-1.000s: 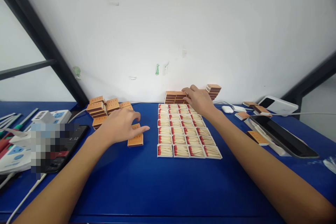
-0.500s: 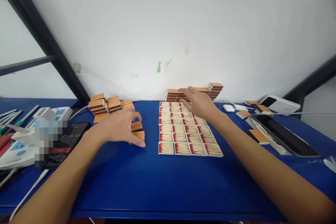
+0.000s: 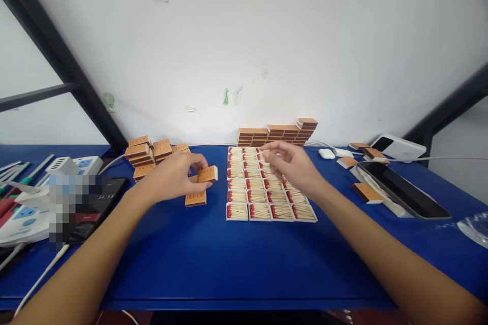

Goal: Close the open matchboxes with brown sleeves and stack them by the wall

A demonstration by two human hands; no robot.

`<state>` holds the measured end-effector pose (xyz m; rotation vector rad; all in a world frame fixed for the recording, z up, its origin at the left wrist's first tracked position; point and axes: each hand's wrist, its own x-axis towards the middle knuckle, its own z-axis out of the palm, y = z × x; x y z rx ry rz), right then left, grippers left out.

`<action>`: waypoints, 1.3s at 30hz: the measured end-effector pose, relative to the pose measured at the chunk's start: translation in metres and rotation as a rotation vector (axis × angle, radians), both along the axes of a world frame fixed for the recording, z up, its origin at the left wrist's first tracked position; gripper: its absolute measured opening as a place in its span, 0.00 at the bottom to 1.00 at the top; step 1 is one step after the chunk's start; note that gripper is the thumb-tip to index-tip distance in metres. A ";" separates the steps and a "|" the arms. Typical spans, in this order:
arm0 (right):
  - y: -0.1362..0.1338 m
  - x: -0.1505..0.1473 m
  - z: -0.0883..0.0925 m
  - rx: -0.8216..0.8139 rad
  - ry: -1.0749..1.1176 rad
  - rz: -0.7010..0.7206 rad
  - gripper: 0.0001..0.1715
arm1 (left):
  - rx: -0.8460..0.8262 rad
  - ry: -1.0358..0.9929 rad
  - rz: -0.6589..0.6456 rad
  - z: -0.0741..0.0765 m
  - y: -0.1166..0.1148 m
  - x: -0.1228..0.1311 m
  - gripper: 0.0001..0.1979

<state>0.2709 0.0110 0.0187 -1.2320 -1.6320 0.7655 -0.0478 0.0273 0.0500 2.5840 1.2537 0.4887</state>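
Observation:
My left hand (image 3: 173,177) pinches an orange matchbox sleeve (image 3: 208,174) and holds it just above the blue table (image 3: 236,259). Another orange sleeve (image 3: 195,198) lies flat under it. My right hand (image 3: 292,164) hovers over the grid of open match trays (image 3: 263,195), fingers loosely curled, apparently holding nothing. The trays lie in rows with the red match heads to the left. A pile of orange sleeves (image 3: 152,155) sits behind my left hand.
A stacked row of matchboxes (image 3: 276,134) stands against the white wall. A phone (image 3: 93,205) and power strips (image 3: 76,167) lie at the left. A tablet (image 3: 404,190), earbuds case (image 3: 326,153), power bank (image 3: 398,146) and loose matchboxes (image 3: 366,193) lie at the right.
My left hand picked one sleeve up off the table and lifted it. My right hand drew back from the stack at the wall to above the match trays.

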 end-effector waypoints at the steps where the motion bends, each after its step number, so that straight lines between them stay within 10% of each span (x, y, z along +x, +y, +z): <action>1: -0.007 -0.013 -0.003 -0.116 0.132 0.068 0.24 | 0.032 -0.039 0.007 -0.003 -0.002 0.006 0.13; 8: -0.039 -0.062 -0.032 -0.232 0.333 0.181 0.26 | 0.281 -0.234 -0.099 -0.032 -0.023 0.044 0.12; 14: -0.038 -0.057 -0.017 -0.165 0.480 0.010 0.28 | 0.411 -0.374 -0.044 -0.039 -0.026 0.050 0.15; 20: -0.049 -0.064 -0.008 -0.310 0.426 0.281 0.25 | 0.397 -0.434 -0.058 -0.043 -0.028 0.055 0.14; 39: 0.028 0.028 -0.009 0.096 0.381 -0.408 0.25 | 0.197 -0.267 0.132 -0.044 -0.003 0.037 0.17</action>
